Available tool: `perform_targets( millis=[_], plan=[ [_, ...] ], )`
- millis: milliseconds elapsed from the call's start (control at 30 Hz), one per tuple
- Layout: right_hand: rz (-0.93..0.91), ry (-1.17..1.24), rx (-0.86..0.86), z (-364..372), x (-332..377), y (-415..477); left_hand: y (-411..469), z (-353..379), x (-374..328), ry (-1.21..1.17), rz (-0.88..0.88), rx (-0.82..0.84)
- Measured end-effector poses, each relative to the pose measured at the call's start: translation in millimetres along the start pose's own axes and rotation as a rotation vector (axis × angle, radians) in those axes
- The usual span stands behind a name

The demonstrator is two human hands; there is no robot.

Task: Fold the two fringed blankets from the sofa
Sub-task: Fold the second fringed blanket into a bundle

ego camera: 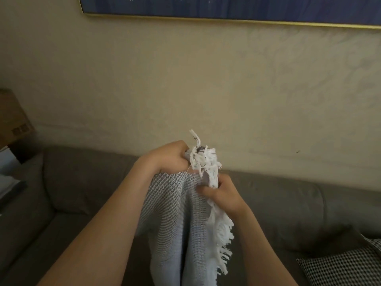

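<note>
Both hands up at centre frame, holding one grey-white woven blanket in the air in front of the sofa. Left hand is fisted round a bunched top corner, with a white fringe tuft sticking out above it. Right hand sits just below and right of it, fingers curled, pinching the fringed edge. The rest of the blanket hangs straight down between the forearms and out of the bottom of the frame; the fringe runs down its right side.

Step, as I read it: finding and matching corners on the first blanket, no neat fold showing yet. The next move likely calls for sliding the right hand along the edge to the far corner, spreading the cloth wide, then bringing the corners together.

Lower right: a black-and-white checked fabric on the sofa, can't tell if it is the second blanket or a cushion. Blue framed picture along the top, cardboard box at the left edge.
</note>
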State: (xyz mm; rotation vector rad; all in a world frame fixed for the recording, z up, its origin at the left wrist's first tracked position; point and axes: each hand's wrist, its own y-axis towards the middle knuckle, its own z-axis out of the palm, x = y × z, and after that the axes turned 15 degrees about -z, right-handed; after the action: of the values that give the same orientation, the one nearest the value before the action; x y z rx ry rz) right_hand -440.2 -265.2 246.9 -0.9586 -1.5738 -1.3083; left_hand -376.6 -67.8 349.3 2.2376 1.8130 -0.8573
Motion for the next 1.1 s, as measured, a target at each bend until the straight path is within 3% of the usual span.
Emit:
perform_targets(
  millis=[200,300,467,567,733,933,1100],
  plan=[
    [0.074,-0.180,0.082,2,-44,1,-1,-2,-4,-0.144,0.050,-0.376],
    [0.040,-0.286,0.166,6,-69,-1,2,-7,-2,-0.296,0.064,-0.616],
    [0.142,-0.540,0.234,9,-94,-6,0,-21,-2,-0.624,0.076,-0.933],
    [0.113,-0.536,0.141,6,-98,-8,4,-26,4,-0.760,-0.002,-1.067],
    [0.036,-0.406,-0.273,-8,-87,-12,7,-21,14,-0.883,-0.169,-1.172],
    [0.230,-0.778,0.084,-26,-97,-21,12,-9,14,-0.973,-0.177,-1.212],
    [0.442,-0.926,0.122,-44,-95,-30,14,-4,17,-1.033,-0.251,-1.221]
  ],
)
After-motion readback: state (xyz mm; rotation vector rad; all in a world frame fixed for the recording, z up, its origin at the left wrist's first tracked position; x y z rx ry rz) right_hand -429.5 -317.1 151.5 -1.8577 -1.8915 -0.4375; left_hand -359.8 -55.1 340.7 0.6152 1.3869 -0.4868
